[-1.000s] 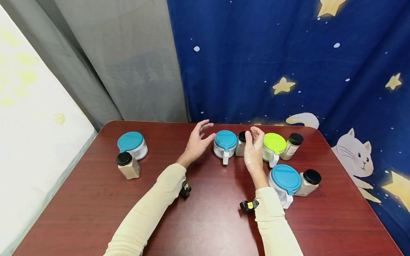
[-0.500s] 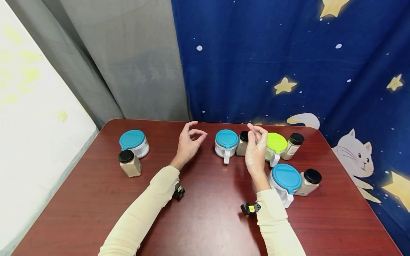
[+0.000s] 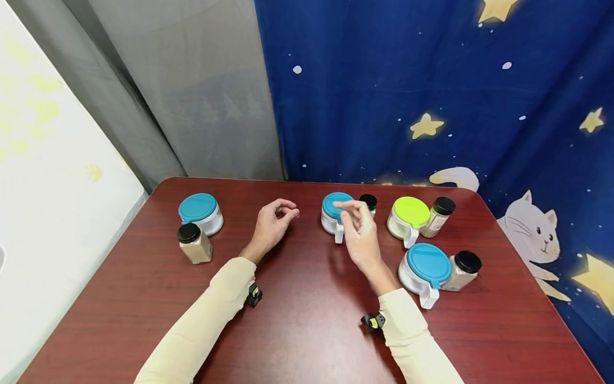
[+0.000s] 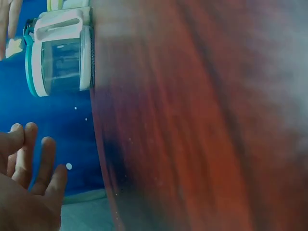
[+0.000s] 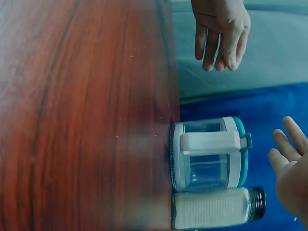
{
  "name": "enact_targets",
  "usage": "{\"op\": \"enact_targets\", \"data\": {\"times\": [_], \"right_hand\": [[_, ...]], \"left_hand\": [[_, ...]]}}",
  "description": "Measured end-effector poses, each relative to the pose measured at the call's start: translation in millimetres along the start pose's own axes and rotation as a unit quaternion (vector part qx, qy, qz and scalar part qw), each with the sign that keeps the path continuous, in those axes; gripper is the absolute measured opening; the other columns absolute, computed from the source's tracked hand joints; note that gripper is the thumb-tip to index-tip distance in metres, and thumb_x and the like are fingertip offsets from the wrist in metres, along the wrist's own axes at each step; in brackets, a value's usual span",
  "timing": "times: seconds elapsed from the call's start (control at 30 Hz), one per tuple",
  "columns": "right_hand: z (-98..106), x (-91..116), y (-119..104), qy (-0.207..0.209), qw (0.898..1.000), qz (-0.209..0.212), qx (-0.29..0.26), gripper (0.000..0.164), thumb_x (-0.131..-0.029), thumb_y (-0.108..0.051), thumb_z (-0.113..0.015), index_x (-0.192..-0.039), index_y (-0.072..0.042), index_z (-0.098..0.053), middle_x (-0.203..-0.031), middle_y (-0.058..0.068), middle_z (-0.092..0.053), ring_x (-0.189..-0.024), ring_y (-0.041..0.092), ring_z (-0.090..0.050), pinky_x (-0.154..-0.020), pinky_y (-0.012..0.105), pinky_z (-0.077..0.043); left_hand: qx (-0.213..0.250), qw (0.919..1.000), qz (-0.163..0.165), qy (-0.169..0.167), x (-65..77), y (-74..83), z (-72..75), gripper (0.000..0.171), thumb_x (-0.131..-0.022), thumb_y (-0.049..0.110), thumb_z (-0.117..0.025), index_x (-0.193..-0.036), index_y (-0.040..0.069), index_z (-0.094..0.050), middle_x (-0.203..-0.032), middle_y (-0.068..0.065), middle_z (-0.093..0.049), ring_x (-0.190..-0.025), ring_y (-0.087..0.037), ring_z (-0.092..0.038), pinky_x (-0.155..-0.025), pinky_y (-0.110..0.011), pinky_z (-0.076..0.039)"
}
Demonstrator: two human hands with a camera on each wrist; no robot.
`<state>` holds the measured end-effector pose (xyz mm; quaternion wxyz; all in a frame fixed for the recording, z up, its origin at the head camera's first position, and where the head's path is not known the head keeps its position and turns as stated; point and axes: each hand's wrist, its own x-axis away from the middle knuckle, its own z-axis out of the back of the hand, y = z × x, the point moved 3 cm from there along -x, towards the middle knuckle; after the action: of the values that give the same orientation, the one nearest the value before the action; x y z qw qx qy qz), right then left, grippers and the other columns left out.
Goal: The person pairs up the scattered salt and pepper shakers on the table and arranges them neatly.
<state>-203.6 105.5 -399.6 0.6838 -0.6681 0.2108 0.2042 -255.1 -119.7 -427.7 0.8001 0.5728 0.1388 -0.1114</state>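
My left hand (image 3: 270,228) hovers over the table left of the middle, fingers loosely bent, holding nothing. My right hand (image 3: 362,237) is raised in front of a clear jar with a blue lid and white handle (image 3: 330,223), overlapping its lid in the head view. Nothing is between its bent fingers and thumb. Beside that jar stands a black-capped spice bottle (image 3: 368,201), mostly hidden behind the right hand. In the right wrist view the handled jar (image 5: 207,171) and the pale-filled bottle (image 5: 211,209) stand side by side, with the right hand's fingertips apart from the lid.
Right of the middle stand a green-lidded jar (image 3: 410,213) with a black-capped bottle (image 3: 437,217). Nearer are another blue-lidded jar (image 3: 424,269) and bottle (image 3: 461,271). At the left, a blue-lidded jar (image 3: 201,213) stands behind a bottle (image 3: 195,245). Curtains hang beyond the table's far edge.
The left hand has moved left and nearer, away from the middle blue-lidded jar. The right hand has shifted left, from before the black-capped bottle toward that jar. The jars and bottles stay put.
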Motion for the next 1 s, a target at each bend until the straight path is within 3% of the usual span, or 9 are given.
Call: {"op": "enact_targets", "data": {"times": [0.17,0.33,0.57,0.77,1.0], "right_hand": [[-13.7,3.5,-1.6,-0.072,0.997,-0.012,0.035,0.019,-0.105,-0.004,-0.055,-0.123,0.000,-0.060,-0.125,0.015,-0.067,-0.124,0.024,-0.059,-0.103,0.036,-0.044],[-23.3,6.6,-0.5,-0.125,0.991,-0.035,0.044,0.019,-0.106,-0.007,-0.055,-0.124,-0.001,-0.059,-0.126,0.017,-0.065,-0.128,0.023,-0.056,-0.108,0.048,-0.041],[-31.5,8.2,1.9,-0.154,0.983,-0.053,0.087,0.019,-0.105,-0.008,-0.057,-0.123,-0.005,-0.060,-0.127,0.008,-0.066,-0.127,0.018,-0.057,-0.107,0.049,-0.042],[-40.3,7.9,3.6,-0.183,0.975,-0.081,0.097,0.022,-0.105,-0.011,-0.058,-0.126,-0.006,-0.060,-0.129,0.005,-0.063,-0.131,0.019,-0.053,-0.108,0.051,-0.040],[-47.8,7.3,4.0,-0.214,0.956,-0.076,0.184,0.031,-0.104,-0.020,-0.058,-0.133,-0.014,-0.063,-0.131,-0.001,-0.063,-0.127,0.014,-0.052,-0.107,0.044,-0.041]], "left_hand": [[-0.018,0.9993,0.004,-0.032,6.9,1.0,6.8,0.013,-0.101,0.006,-0.061,-0.108,0.001,-0.071,-0.087,-0.016,-0.074,-0.093,-0.036,-0.069,-0.081,-0.039,-0.048],[-0.033,0.9979,0.006,-0.055,13.7,3.8,14.6,0.022,-0.093,-0.005,-0.066,-0.114,0.001,-0.069,-0.103,-0.018,-0.072,-0.098,-0.030,-0.068,-0.090,-0.044,-0.052],[-0.045,0.9943,0.022,-0.094,21.4,8.1,21.4,0.027,-0.095,-0.004,-0.063,-0.121,0.000,-0.065,-0.100,-0.020,-0.072,-0.093,-0.029,-0.068,-0.088,-0.040,-0.050],[-0.050,0.9924,0.024,-0.110,26.8,10.2,25.4,0.034,-0.097,-0.001,-0.061,-0.131,0.002,-0.061,-0.120,-0.021,-0.068,-0.112,-0.029,-0.065,-0.098,-0.047,-0.048],[-0.041,0.9912,0.034,-0.121,35.3,10.4,32.6,0.045,-0.098,0.003,-0.064,-0.142,0.004,-0.053,-0.135,-0.022,-0.060,-0.125,-0.038,-0.057,-0.105,-0.055,-0.042]]}}
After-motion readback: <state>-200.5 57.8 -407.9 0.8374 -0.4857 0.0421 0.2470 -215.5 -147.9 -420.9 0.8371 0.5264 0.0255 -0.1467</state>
